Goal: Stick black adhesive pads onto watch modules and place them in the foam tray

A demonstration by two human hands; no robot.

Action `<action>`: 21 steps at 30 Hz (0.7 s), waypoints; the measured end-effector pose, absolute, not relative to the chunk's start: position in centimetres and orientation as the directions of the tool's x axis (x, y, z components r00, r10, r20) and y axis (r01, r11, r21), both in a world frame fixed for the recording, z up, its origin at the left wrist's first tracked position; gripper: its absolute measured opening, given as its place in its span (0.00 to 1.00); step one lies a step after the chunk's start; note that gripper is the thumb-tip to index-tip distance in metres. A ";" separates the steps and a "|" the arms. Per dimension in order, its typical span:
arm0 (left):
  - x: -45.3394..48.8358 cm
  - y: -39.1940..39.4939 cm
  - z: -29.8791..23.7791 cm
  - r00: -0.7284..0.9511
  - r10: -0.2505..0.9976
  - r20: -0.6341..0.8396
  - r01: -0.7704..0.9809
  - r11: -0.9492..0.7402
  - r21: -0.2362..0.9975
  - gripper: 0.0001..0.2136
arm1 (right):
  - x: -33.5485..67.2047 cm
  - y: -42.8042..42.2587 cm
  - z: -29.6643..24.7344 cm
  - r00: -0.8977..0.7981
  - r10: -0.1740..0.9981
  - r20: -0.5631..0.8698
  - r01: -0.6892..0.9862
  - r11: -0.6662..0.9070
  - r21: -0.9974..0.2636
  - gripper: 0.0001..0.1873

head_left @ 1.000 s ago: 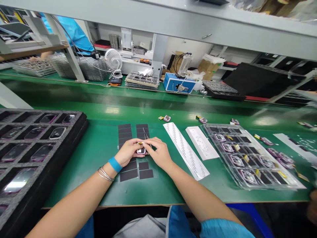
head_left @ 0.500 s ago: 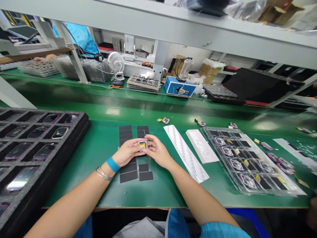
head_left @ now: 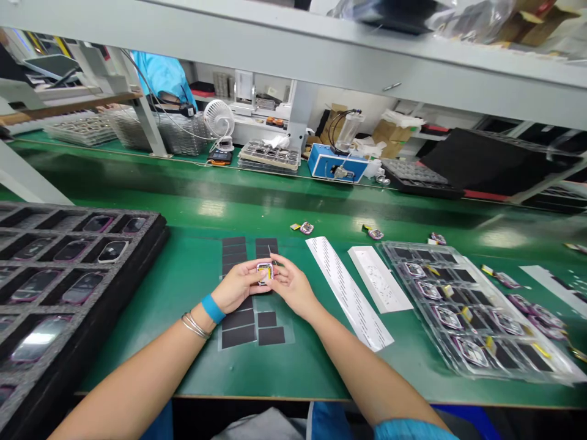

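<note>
Over the black adhesive sheets, my left hand grips a small square watch case with rounded corners, a pinkish rim and a yellow piece inside. My right hand closes in from the other side, its fingers touching the case's right edge. A thin metal tool, which looks like tweezers, sticks up from those fingers; most of it is hidden. Black rectangular pieces on clear backing lie beneath and around both hands. A white label strip rests to the right of my right hand.
On the left stands a foam tray of watch cases. To the right are a shallow white box and a clear plastic tray with several watch parts. Loose watch parts lie farther back. A shelf beam crosses overhead.
The camera view has shifted slightly, so the bench appears lower. Both hands keep hold around the watch case, with the fingers only slightly moved.
</note>
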State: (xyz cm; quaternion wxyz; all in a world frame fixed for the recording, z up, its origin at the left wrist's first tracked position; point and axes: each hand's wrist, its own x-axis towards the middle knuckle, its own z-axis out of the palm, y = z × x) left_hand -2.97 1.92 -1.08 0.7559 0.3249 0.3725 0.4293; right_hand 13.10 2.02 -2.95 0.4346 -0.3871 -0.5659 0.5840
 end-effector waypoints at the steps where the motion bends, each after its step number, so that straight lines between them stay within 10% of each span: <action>1: -3.2 2.0 -0.8 0.381 0.875 -0.299 -0.416 0.450 0.790 0.18 | 13.5 2.4 -2.9 -0.321 0.946 0.034 -0.099 0.002 -0.995 0.33; 5: -4.1 1.9 0.3 0.469 0.850 -0.240 -0.407 0.449 0.795 0.21 | 15.2 3.8 -2.6 -0.163 0.983 0.082 -0.040 0.076 -0.996 0.25; 9: -3.9 1.5 0.0 0.161 0.987 0.020 -0.020 -0.017 1.000 0.26 | 15.2 4.0 -2.8 -0.095 0.956 0.278 0.551 0.283 -0.785 0.19; 14: -3.6 1.4 -1.0 0.006 0.912 0.410 0.474 -0.364 0.802 0.27 | 13.2 3.0 -2.8 -0.229 0.933 0.278 0.839 0.334 -0.429 0.13; 21: -3.9 1.7 -1.4 0.045 0.867 0.496 0.656 -0.399 0.640 0.26 | 16.5 3.3 -1.0 -0.142 0.950 0.278 0.942 0.216 -0.258 0.11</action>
